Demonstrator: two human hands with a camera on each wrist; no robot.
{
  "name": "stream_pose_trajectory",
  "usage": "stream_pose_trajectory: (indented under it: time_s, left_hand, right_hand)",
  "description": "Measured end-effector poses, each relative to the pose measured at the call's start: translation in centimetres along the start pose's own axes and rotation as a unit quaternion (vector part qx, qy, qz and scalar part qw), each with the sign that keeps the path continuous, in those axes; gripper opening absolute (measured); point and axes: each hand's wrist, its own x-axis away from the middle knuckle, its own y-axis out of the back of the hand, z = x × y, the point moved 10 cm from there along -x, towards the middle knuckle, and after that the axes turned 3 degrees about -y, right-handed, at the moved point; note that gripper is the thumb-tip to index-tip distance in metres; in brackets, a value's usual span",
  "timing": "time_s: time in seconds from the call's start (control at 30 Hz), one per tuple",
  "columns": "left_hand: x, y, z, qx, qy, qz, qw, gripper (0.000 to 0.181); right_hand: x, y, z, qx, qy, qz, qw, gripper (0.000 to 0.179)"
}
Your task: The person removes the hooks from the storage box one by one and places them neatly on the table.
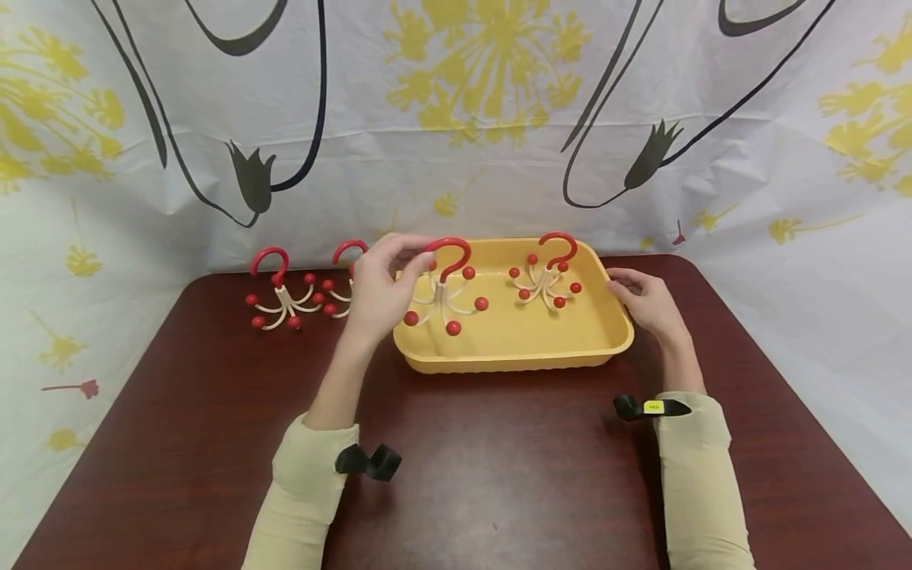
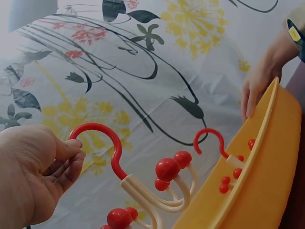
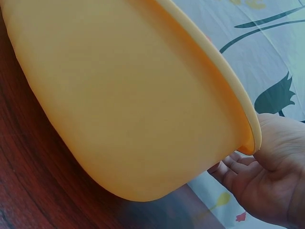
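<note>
My left hand (image 1: 381, 285) pinches the red hook (image 2: 112, 138) of a small hanger (image 1: 442, 294). This hanger has curved cream arms tipped with red balls, and it is held upright over the left part of a yellow tray (image 1: 499, 362). Inside the tray, toward the right, stands a matching hanger (image 1: 547, 281). At the tray's right end my right hand (image 1: 644, 301) grips the rim; in the right wrist view its fingers (image 3: 231, 171) go under the lip, and the thumb is not clearly seen there.
Left of the tray, a similar hanger (image 1: 283, 305) stands on the dark brown table (image 1: 499, 475). Another hanger (image 1: 349, 252) beside it is partly hidden by my left hand. A white patterned sheet (image 1: 456, 158) hangs behind the table.
</note>
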Motion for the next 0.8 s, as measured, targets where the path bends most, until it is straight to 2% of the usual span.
stream_pose_trajectory:
  time_s: [0.43,0.67,0.8]
  left_hand:
    - [0.9,4.5,1.2,-0.015,0.021,-0.024,0.9994,0.018]
    - [1.6,7.0,1.5,0.001,0.008,-0.045,0.999,0.017]
    - [2.0,8.6,1.7,-0.022,0.007,-0.057,0.9981,0.017]
  right_hand:
    - [0.2,0.1,0.0,-0.006,0.005,0.002,1.0,0.047]
    - [0.1,0.0,0.1,-0.006,0.008,0.001,1.0,0.047]
    - [0.0,-0.1,0.2,-0.011,0.011,0.001,0.9999,0.046]
